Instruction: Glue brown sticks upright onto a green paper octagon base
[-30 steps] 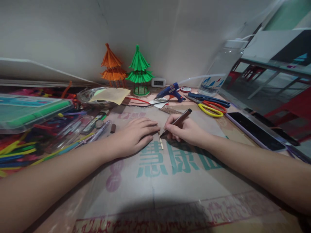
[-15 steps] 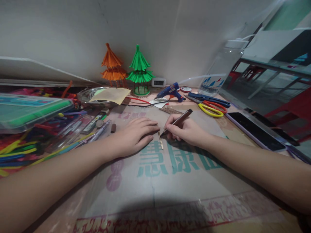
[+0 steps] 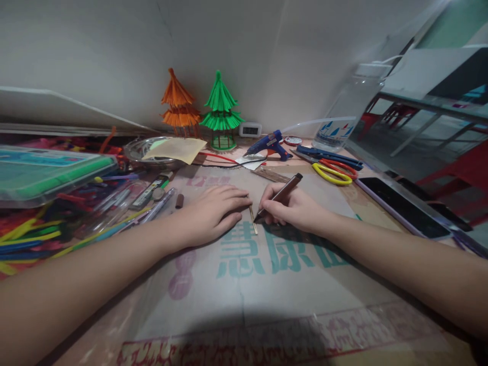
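My right hand point(image 3: 286, 205) is closed around a brown marker point(image 3: 282, 192), whose dark tip touches or nearly touches a thin wooden stick point(image 3: 253, 222). The stick lies on the printed plastic sheet, its near end free. Beside it, my left hand point(image 3: 217, 211) rests flat with outstretched fingers, the fingertips over the stick's far end and pressing it down. A brown marker cap point(image 3: 179, 201) stands just left of my left hand. Behind my right hand lies a small bundle of brown sticks point(image 3: 270, 175).
Green point(image 3: 221, 109) and orange point(image 3: 178, 104) pagoda models stand by the wall. A blue glue gun point(image 3: 269, 144), scissors point(image 3: 332, 171), a phone point(image 3: 404, 207) and a bottle point(image 3: 339, 114) line the right. Pipe cleaners point(image 3: 30, 239), pens and a plastic case point(image 3: 53, 175) crowd the left.
The marker tip has moved down along the stick, toward its near end. My left hand keeps its place on the stick. The whole view has shifted slightly.
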Tool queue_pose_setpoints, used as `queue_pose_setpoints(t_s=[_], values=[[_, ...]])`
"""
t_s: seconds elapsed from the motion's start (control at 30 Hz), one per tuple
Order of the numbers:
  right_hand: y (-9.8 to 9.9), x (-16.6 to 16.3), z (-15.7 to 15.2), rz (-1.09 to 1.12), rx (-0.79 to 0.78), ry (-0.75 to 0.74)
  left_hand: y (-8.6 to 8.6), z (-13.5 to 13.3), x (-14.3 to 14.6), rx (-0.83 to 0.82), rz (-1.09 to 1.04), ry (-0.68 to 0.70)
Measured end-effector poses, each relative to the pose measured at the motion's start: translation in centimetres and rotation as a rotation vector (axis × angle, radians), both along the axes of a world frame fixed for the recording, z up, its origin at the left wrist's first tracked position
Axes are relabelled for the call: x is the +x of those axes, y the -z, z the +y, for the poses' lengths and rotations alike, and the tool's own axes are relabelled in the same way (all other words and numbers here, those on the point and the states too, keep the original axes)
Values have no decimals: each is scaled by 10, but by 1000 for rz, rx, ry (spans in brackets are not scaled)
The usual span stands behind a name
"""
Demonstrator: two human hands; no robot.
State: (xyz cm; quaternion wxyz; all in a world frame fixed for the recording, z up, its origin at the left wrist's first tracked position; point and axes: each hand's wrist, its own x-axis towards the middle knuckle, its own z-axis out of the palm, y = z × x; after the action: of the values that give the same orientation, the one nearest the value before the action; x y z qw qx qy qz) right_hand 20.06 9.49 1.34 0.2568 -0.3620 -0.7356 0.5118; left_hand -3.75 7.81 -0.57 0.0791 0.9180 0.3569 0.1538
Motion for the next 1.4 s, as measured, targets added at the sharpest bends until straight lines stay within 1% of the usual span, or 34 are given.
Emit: queue_pose_setpoints(t_s=[0.07,0.27,0.47,0.67,0.73,0.9,1.03,1.13,1.3,1.4], values=[[0,0,0,6,3,3,0,0,0,4,-7,4],[0,3,-1,19,-64,-116,-1,0,0,-3,-7,3],[0,1,-2,14,-37,-63,-1,0,0,5,0,4],[-1,4,-4,3,-66,-146,0,0,0,3,-6,3],[-1,3,-3,6,-60,-134,0,0,0,4,-5,2],[1,0,0,8,7,-24,1,0,0,15,-5,11],[3,-1,2,22,50,21,1,0,-1,27,-14,13],[3,-1,2,15,31,14,0,-1,0,35,-21,10],[0,0,-1,1,-25,-72,0,-1,0,37,-35,9],[-1,0,-1,7,3,-34,1,-1,0,35,-31,7]])
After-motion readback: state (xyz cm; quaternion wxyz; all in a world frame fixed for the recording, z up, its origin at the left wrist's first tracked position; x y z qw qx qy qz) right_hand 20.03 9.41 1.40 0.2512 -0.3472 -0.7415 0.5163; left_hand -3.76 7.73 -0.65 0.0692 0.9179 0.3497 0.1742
